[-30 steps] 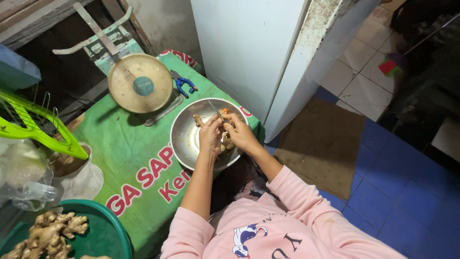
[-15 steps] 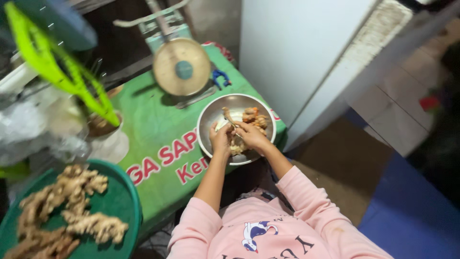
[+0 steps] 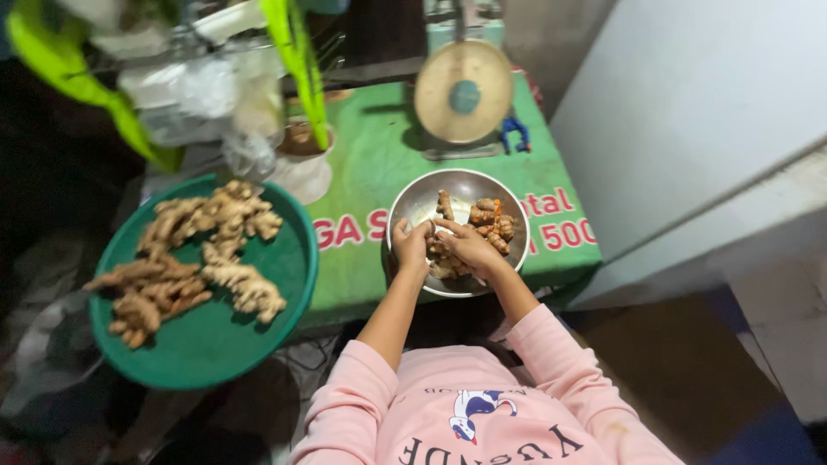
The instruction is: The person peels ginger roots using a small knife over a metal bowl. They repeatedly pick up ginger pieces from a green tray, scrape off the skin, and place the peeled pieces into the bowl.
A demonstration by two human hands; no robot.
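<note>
A round metal bowl sits on the green table cover and holds several orange-brown turmeric roots. Both my hands are inside the bowl, over its near side. My left hand is curled by the bowl's left rim, fingers closed on a small root piece. My right hand meets it from the right, fingertips on the same piece, and covers more roots beneath it. Pink sleeves cover my upper arms.
A large green round tray with several ginger roots sits to the left. A weighing scale with a round pan stands behind the bowl. Plastic bags and a lime-green frame hang at upper left. A white cabinet is on the right.
The view has swung left and closer, bringing the ginger tray fully into sight. My hands stay in the bowl, working on the roots.
</note>
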